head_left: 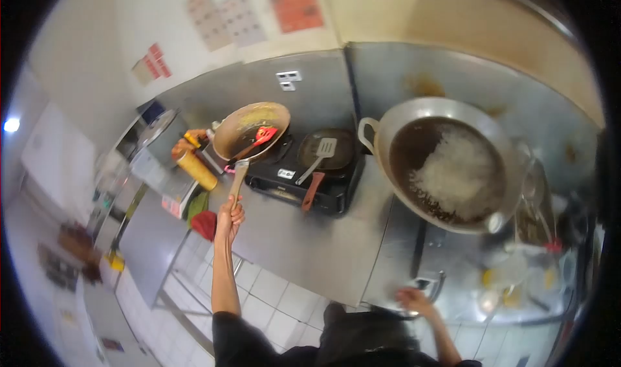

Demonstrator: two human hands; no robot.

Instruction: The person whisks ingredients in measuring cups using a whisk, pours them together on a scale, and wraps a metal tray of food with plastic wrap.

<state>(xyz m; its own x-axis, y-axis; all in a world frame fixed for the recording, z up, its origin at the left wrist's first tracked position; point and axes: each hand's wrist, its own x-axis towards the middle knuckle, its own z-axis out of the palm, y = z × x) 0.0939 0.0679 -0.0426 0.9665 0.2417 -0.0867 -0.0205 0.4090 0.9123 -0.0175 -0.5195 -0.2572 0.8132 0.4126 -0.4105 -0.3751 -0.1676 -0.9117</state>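
My left hand is closed around the wooden handle of a frying pan. The pan is tilted, and yellowish residue coats its inside. A red slotted spatula rests in it. My right hand is low at the counter's front edge, beside a small metal control panel. Its fingers look curled but are blurred, so whether they touch the panel cannot be made out. Right of the pan, a square grill pan sits on a black portable stove, with a metal slotted turner lying across it.
A large two-handled wok of dark oil, pale foam on its surface, stands on the right. Bowls and utensils crowd the near right corner. A yellow bottle, a red cloth-like item and a side table are on the left.
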